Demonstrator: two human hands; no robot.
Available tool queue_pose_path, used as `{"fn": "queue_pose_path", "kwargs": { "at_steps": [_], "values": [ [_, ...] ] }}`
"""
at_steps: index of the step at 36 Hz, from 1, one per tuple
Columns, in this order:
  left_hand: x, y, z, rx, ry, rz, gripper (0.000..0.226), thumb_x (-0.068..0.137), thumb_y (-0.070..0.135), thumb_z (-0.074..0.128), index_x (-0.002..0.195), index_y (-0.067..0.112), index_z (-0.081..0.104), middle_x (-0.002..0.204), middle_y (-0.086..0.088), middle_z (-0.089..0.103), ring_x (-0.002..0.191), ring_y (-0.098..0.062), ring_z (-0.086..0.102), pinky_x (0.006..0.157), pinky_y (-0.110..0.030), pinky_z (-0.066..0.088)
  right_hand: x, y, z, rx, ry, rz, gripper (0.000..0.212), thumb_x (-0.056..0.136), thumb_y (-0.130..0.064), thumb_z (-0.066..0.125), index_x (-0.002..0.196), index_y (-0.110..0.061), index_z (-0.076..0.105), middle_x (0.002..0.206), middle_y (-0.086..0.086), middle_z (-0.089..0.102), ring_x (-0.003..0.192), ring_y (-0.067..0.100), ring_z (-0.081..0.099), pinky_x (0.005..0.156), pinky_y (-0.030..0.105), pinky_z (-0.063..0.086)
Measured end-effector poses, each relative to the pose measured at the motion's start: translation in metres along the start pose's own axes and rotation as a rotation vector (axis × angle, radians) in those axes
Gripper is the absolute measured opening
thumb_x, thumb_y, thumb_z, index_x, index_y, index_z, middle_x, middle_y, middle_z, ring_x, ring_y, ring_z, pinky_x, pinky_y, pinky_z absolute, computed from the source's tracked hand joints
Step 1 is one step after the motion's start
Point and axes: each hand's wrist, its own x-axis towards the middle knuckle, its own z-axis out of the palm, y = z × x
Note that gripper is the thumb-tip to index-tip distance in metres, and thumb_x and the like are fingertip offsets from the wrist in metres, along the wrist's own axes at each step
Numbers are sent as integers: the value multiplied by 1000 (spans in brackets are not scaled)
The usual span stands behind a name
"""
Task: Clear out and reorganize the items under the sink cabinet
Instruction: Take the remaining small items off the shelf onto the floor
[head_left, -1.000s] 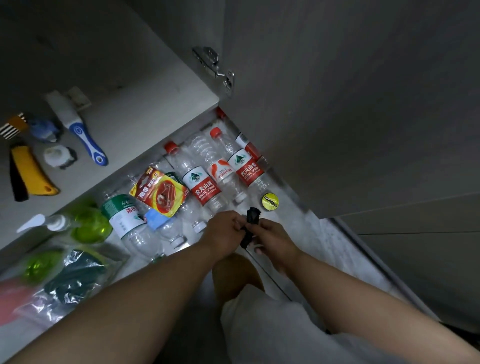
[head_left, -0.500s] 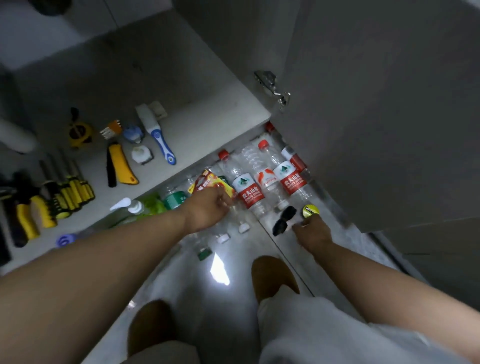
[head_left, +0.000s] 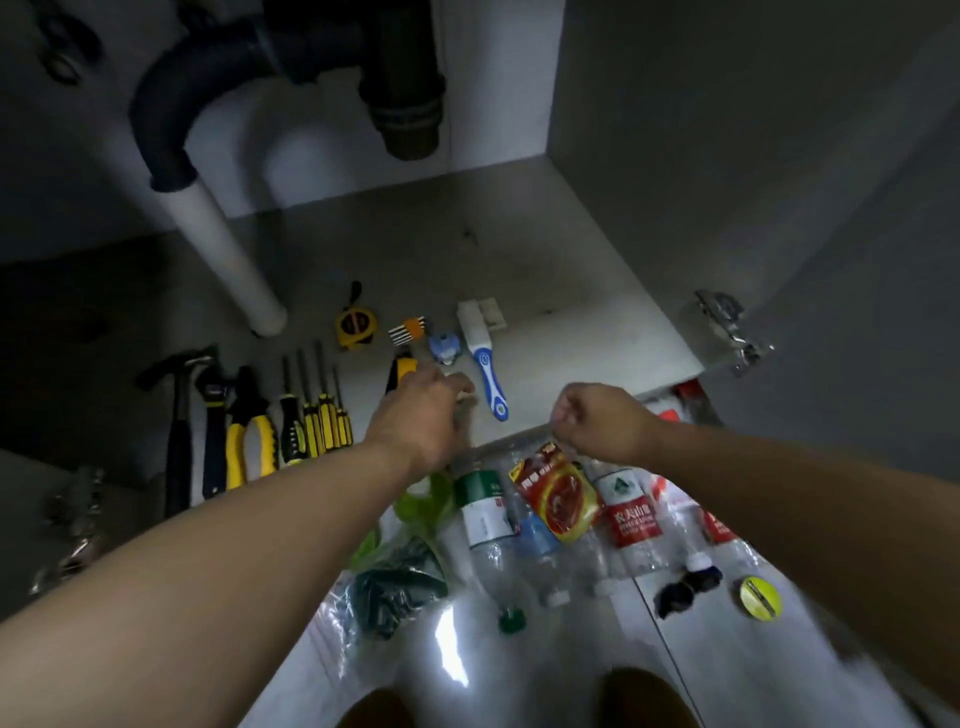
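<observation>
The sink cabinet floor (head_left: 571, 332) holds a row of tools: hammer (head_left: 179, 431), yellow pliers (head_left: 249, 431), several yellow screwdrivers (head_left: 317, 415), a tape measure (head_left: 356, 325) and a blue-white brush (head_left: 485, 364). My left hand (head_left: 421, 410) hovers over the cabinet's front edge, fingers curled over a small white item that it mostly hides; a grip is not visible. My right hand (head_left: 602, 421) is a closed fist just above a red-yellow packet (head_left: 556, 493). The packet lies on several plastic bottles (head_left: 631, 514) on the floor.
Dark drain pipes (head_left: 400, 93) and a white pipe (head_left: 223, 249) hang inside the cabinet. The open door (head_left: 805, 208) stands at the right with its hinge (head_left: 732, 332). A black object (head_left: 685, 587), a yellow disc (head_left: 760, 597) and a bagged green item (head_left: 395, 587) lie on the floor.
The view tilted up into the cabinet. My left hand left the packet and reached to the cabinet edge. My right hand lifted away from the black object and closed into a fist.
</observation>
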Motion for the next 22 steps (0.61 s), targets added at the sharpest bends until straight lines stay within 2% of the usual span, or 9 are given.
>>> {"fn": "queue_pose_path", "kwargs": {
  "at_steps": [3,6,11,13,16,19,22],
  "values": [
    [12,-13,5,32,22,-24,56,89,28,67,142,36,51,142,-7,44,129,-32,47,104,-42,45,38,-24,8,-43,45,7,12,88,-26,67,91,-18,59,91,1,64,86,21,62,71,29,47],
    [27,-19,11,28,78,-24,62,85,32,68,144,35,48,147,-8,43,130,-32,47,104,-44,47,69,-41,24,-69,131,50,31,86,-33,70,105,-13,57,102,8,58,87,25,60,68,30,43],
    [47,-21,20,20,90,-8,50,85,37,66,133,35,53,145,-6,47,128,-30,51,102,-45,48,102,-53,45,-111,166,134,52,86,-37,72,126,-11,51,117,14,55,100,30,59,74,32,41],
    [52,-22,23,-2,91,-10,49,88,32,68,135,33,55,145,-6,48,128,-32,51,102,-44,47,107,-53,47,-115,178,149,48,84,-37,75,119,-12,53,104,10,57,89,25,55,72,31,41],
    [57,-22,27,17,94,4,37,91,30,66,126,37,60,135,-4,58,122,-29,55,97,-41,50,109,-48,50,-98,227,183,38,84,-37,76,98,-19,46,81,2,47,76,21,50,68,32,41],
    [60,-20,32,48,88,-12,34,93,27,64,127,34,63,136,-6,58,126,-31,50,100,-37,46,108,-40,54,-92,241,205,34,85,-30,76,92,-18,45,71,-2,41,67,16,46,65,31,42],
    [61,-21,34,59,107,-29,34,93,20,63,127,26,63,133,-12,59,124,-34,50,94,-36,46,104,-36,51,-129,216,201,33,82,-32,77,90,-18,48,69,-2,42,63,15,47,63,29,42]
  ]
}}
